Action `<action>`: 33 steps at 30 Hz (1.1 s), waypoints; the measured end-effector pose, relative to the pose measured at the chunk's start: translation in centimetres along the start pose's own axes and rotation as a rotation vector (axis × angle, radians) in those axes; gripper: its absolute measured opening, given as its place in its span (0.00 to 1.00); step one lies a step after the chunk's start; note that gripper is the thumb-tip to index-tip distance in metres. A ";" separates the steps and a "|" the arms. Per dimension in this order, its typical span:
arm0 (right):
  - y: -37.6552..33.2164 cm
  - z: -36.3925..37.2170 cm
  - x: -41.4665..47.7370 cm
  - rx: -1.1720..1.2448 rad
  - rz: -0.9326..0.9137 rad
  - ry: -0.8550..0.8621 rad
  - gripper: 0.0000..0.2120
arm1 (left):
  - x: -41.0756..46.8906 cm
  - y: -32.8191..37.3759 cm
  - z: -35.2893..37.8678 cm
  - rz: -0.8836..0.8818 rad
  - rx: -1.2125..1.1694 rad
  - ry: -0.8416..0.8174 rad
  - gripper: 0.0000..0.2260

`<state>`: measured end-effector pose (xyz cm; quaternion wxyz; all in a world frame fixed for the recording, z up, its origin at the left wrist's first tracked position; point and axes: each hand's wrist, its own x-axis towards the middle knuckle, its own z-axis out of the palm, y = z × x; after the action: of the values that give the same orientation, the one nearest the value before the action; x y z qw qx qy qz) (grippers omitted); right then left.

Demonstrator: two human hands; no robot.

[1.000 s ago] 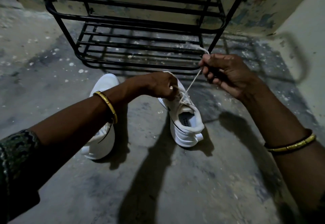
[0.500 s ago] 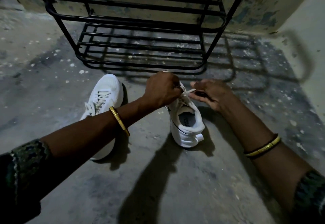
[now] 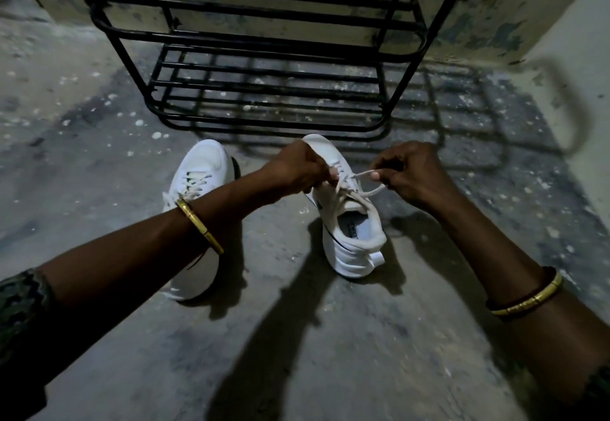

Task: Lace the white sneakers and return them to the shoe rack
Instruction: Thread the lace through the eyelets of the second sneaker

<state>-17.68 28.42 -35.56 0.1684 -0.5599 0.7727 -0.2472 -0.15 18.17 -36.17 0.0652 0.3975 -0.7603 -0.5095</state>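
Note:
Two white sneakers stand on the concrete floor, toes toward the rack. The right sneaker (image 3: 351, 232) is under both hands. My left hand (image 3: 297, 169) pinches its lace over the eyelets. My right hand (image 3: 412, 173) holds a loop of the same white lace (image 3: 366, 183) just right of the tongue. The left sneaker (image 3: 201, 176) shows crossed laces; my left forearm hides its heel part. The black metal shoe rack (image 3: 264, 90) stands empty just behind the shoes.
A pale wall (image 3: 577, 57) rises on the right and a stained wall runs behind the rack. Speckled concrete floor (image 3: 297, 338) spreads in front of the shoes, with shadows of my arms across it.
My right hand, which held the lace stretched high near the rack, has come down beside the right sneaker and now holds a loop. My left hand stayed on the eyelets.

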 end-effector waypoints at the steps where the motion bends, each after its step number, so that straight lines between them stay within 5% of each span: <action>1: 0.9 0.0 -0.1 -0.034 0.038 -0.022 0.02 | -0.2 -0.8 -0.2 0.036 0.135 -0.013 0.08; 7: 3.3 1.1 -1.4 0.043 0.205 -0.084 0.14 | -0.9 -3.4 -0.7 0.017 0.480 0.029 0.08; 11: 1.5 0.1 -1.1 0.777 0.379 -0.125 0.09 | -0.1 -4.1 0.1 0.084 0.638 0.033 0.08; 13: 0.9 -0.4 -1.1 0.926 0.392 -0.217 0.08 | 0.3 -4.6 0.3 0.107 0.722 -0.005 0.10; 18: 2.0 -1.7 -1.0 0.566 0.357 -0.240 0.09 | 0.3 -4.4 0.1 0.197 0.680 -0.064 0.11; 23: 3.2 -0.6 -0.6 -0.126 0.130 -0.272 0.06 | -0.5 -4.1 0.0 0.182 0.396 -0.190 0.09; 27: 1.4 2.3 -1.0 0.008 0.097 -0.231 0.09 | -0.7 -4.1 0.7 0.107 0.230 -0.215 0.12; 33: 1.2 2.2 -1.1 0.062 -0.029 -0.140 0.08 | -0.7 -3.6 0.3 0.212 0.155 -0.013 0.11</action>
<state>-17.13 29.33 -38.05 0.2355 -0.5814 0.7429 -0.2337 2.12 18.25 -39.02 0.0827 0.3153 -0.8356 -0.4422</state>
